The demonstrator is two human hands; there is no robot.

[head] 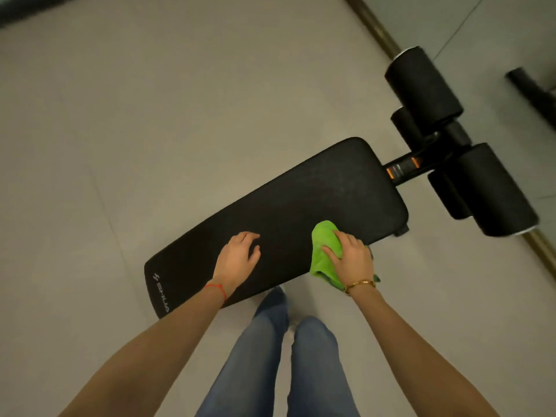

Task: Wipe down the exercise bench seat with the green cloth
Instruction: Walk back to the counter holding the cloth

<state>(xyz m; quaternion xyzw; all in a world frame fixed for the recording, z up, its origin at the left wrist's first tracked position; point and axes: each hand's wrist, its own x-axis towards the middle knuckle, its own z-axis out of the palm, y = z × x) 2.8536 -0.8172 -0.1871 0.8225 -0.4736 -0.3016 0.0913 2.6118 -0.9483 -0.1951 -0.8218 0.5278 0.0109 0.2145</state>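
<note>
While the left hand [239, 260] lies flat and empty with fingers spread on the black bench seat [288, 212], the right hand [352, 260] presses down on the bunched green cloth [323, 251], fingers curled over it. That cloth sits at the seat's near long edge, partly hanging off it. Black foam rollers [469, 145] stand beyond the seat's far end, slightly blurred, on the pale tiled floor [120, 115].
</note>
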